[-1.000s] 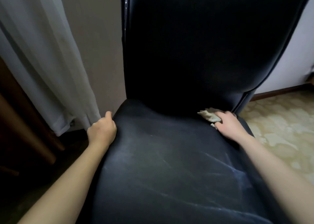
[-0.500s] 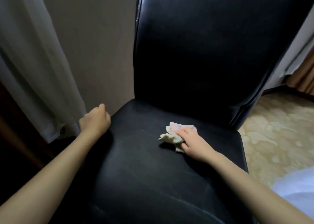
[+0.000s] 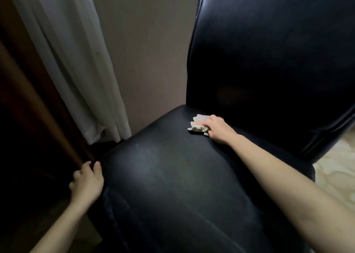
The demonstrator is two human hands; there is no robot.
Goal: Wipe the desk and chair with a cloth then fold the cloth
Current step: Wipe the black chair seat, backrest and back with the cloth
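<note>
Wiping the chair [image 3: 172,176] seat with the cloth [image 3: 198,125], now further left than half a second back.

From the left: past a white curtain [image 3: 76,60] and bare wall [image 3: 149,51], resting the left hand [image 3: 86,179] against the seat's left edge, nearer the front corner than before, thumb touching the upholstery, fingers loosely curled down the side; cannot tell whether actually gripping. Across the dark seat, pressing down with the right hand [image 3: 219,129] close under the backrest [image 3: 269,60], fingers curled over the bunched cloth and pinning it to the leather. Swept from mid-seat toward the rear left corner since the earlier frame. Poking out pale at the left of the grip, beyond the fingertips, the rest tucked beneath the palm. Further right, patterned floor [image 3: 336,166].
</note>
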